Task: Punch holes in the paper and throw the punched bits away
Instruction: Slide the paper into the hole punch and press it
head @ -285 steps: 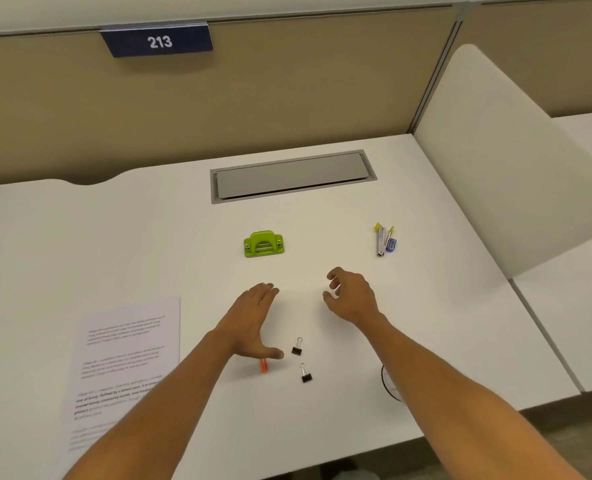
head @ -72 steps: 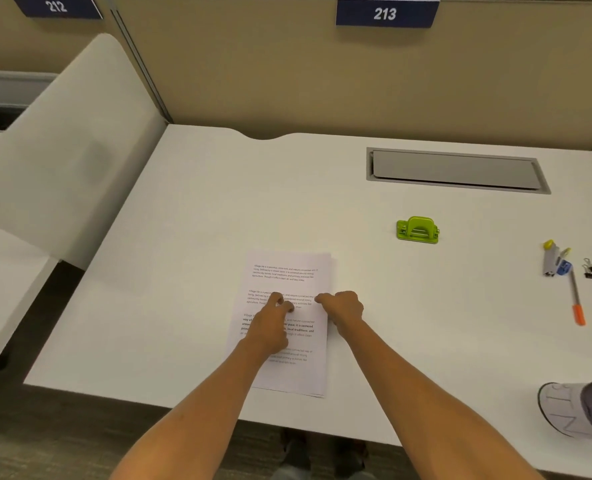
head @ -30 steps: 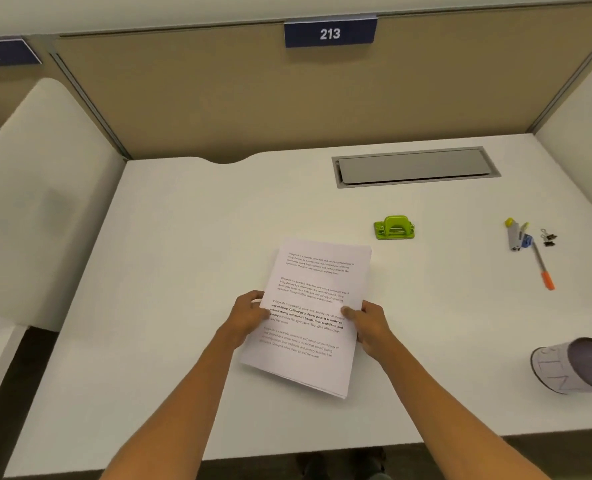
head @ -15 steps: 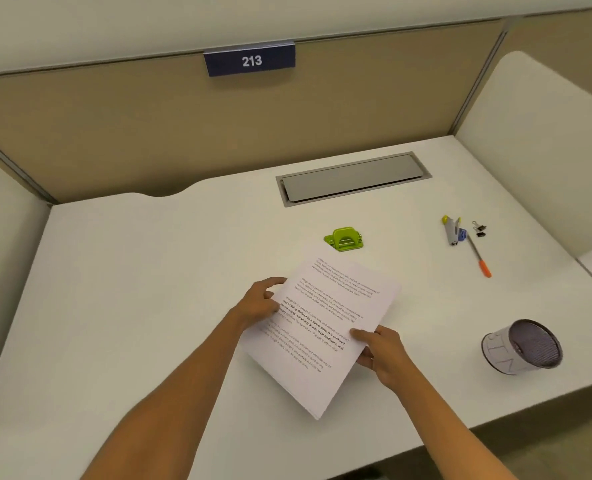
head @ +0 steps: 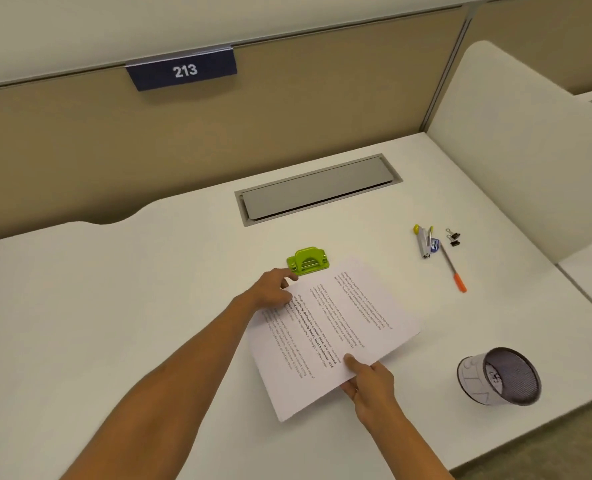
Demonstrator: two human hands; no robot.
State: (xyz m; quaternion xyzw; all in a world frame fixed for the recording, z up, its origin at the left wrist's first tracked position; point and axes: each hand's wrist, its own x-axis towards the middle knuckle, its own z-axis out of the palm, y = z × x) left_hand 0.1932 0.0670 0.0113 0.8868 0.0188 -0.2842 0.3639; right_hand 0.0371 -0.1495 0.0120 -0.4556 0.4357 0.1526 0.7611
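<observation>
A printed white sheet of paper is held above the white desk, turned so its long side runs from upper right to lower left. My right hand pinches its near edge, thumb on top. My left hand holds the sheet's far-left edge, its fingertips close to the green hole punch, which stands just beyond the paper. A mesh cup with a white label lies tilted near the desk's front right edge.
A stapler, two black binder clips and an orange-tipped pen lie at the right. A grey cable hatch sits at the back. A white divider panel borders the right side; the desk's front edge is near the cup.
Both hands picked the sheet up from the left part of the desk, carried it right and turned it clockwise. Its far edge now reaches the hole punch.
</observation>
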